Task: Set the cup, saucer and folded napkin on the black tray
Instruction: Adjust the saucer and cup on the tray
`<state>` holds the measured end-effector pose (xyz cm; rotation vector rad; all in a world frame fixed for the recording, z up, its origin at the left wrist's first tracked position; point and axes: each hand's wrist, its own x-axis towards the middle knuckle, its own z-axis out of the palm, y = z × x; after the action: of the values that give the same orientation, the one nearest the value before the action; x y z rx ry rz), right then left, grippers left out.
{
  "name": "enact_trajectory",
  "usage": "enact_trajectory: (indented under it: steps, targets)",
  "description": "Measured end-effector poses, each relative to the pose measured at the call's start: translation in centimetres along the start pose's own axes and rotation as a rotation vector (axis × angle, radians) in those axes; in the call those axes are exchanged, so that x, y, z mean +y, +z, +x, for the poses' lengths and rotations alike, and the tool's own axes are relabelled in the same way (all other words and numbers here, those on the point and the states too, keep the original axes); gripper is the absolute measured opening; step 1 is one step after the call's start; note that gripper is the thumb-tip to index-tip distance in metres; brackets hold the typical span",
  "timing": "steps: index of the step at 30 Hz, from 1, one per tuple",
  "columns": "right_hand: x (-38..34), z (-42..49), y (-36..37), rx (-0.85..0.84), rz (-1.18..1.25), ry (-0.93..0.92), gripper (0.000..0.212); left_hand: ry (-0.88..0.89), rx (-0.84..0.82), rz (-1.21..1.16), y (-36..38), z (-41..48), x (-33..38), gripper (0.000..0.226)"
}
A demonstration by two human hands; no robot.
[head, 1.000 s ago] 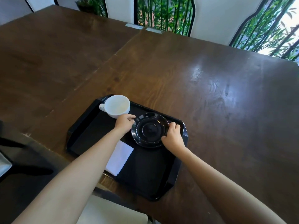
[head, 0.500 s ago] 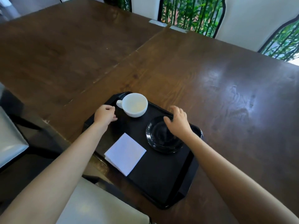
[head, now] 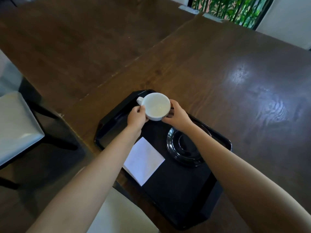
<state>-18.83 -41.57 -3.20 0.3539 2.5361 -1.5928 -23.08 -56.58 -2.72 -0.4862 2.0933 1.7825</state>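
A white cup [head: 156, 105] with its handle pointing left is at the far left corner of the black tray [head: 178, 195]. My left hand [head: 136, 117] grips the cup's left side near the handle. On the cup's right side, my right hand [head: 177, 116] holds its wall. A black saucer [head: 183, 148] lies on the tray's right part, partly under my right forearm. A white folded napkin [head: 143, 161] rests on the tray's near left edge, with my left forearm crossing one corner.
The tray sits on a dark wooden table [head: 218, 73] made of two joined tops. A grey-cushioned chair [head: 15, 125] stands at the left and a pale chair seat [head: 121, 214] is just below the tray. Windows with green plants [head: 235, 9] are at the back.
Both hands have moved onto the cup: the left from the tray's left rim, the right off the saucer. The camera has tilted closer over the tray.
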Motion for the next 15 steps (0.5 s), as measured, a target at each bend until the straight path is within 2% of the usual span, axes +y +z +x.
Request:
enact_trajectory:
  steps: [10, 13, 15]
  targets:
    - [0.7, -2.1, 0.6, 0.071, -0.013, -0.061, 0.07, 0.009, -0.021, 0.03, -0.1, -1.0, -0.9, 0.033]
    - [0.4, -2.4, 0.1, 0.075, -0.103, -0.077, 0.073, 0.003, -0.027, 0.042, -0.3, -1.2, -0.6, 0.034]
    - [0.6, -2.9, -0.6, 0.101, -0.229, -0.042, 0.084, 0.008, -0.038, 0.052, -0.5, -1.5, -0.5, 0.037]
